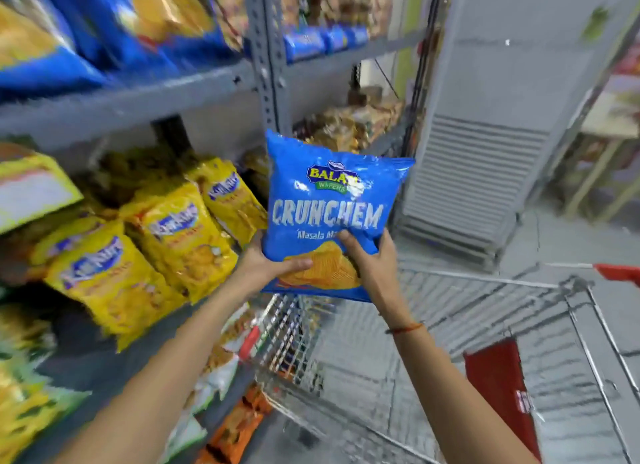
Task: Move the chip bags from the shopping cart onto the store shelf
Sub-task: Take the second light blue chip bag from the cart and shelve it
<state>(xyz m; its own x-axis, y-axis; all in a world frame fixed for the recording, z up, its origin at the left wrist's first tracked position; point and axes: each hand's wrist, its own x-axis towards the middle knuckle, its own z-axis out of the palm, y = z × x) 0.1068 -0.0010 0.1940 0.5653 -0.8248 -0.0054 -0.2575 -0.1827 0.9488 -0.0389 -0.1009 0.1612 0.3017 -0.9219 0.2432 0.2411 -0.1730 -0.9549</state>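
A blue chip bag (329, 193) printed "CRUNCHEM" is held upright in the air, above the front corner of the wire shopping cart (485, 325). My left hand (273, 264) grips its lower left edge, thumb across the front. At the lower right corner my right hand (370, 259) holds it too, fingers spread over the picture of chips. The grey metal store shelf (131, 103) stands to the left, with more blue chip bags (114, 24) lying on its upper level. The inside of the cart shows only wire and a red flap.
Yellow snack bags (166, 235) fill the middle shelf level to the left of the held bag. A perforated grey upright (268, 55) rises just behind it. A tall grey louvred unit (485, 152) stands beyond the cart. Orange and white packets (235, 415) sit on the lowest level.
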